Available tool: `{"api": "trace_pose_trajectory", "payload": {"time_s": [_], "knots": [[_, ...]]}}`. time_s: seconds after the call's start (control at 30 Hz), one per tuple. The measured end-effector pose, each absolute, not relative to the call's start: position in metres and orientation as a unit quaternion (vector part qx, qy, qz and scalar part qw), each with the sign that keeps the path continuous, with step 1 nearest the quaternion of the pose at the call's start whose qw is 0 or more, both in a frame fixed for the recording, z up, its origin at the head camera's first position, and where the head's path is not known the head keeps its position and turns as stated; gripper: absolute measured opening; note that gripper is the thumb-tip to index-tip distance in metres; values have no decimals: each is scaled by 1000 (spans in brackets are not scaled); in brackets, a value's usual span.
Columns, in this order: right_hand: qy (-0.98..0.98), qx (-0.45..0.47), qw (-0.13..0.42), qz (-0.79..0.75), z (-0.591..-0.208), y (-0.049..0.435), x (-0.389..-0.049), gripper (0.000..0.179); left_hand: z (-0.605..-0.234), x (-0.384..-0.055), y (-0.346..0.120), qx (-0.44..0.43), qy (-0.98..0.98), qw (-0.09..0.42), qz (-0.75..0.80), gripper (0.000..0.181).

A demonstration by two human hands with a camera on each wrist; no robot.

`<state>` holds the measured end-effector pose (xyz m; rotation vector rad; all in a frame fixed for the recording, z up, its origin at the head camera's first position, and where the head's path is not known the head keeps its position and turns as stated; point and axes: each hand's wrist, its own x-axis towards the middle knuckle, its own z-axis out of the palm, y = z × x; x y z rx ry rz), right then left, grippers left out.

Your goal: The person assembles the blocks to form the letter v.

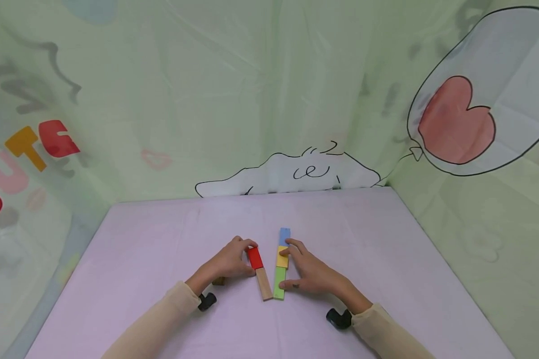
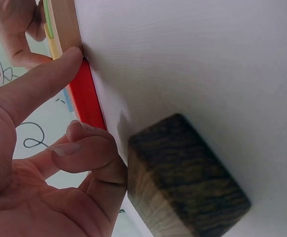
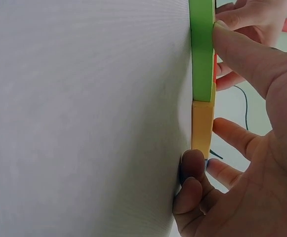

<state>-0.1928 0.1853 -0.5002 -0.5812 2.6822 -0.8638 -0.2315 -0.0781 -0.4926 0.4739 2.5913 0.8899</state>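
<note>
Two rows of blocks form a narrow V on the table, their near ends close together. In the left row a red block (image 1: 255, 258) meets a plain wooden block (image 1: 264, 284) end to end. The right row runs from a green block (image 1: 279, 283) through a yellow block (image 1: 282, 257) to a blue block (image 1: 285, 236). My left hand (image 1: 231, 258) holds the red block lengthwise, thumb at its joint with the wooden one and fingertips at its far end. My right hand (image 1: 312, 271) touches the right row, thumb on green, spread fingers by yellow and blue.
A dark-grained wooden block (image 2: 187, 173) stands beside my left hand, mostly hidden under the wrist in the head view. The table (image 1: 364, 234) has a pale cloth, and printed curtains (image 1: 206, 99) rise behind it and at both sides.
</note>
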Motion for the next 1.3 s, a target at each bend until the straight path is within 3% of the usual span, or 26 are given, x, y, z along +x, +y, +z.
{"api": "trace_pose_trajectory", "payload": {"time_s": [1.3], "knots": [[921, -204, 136, -303, -497, 185, -192, 79, -495, -227, -79, 172, 914, 178, 320, 70]]}}
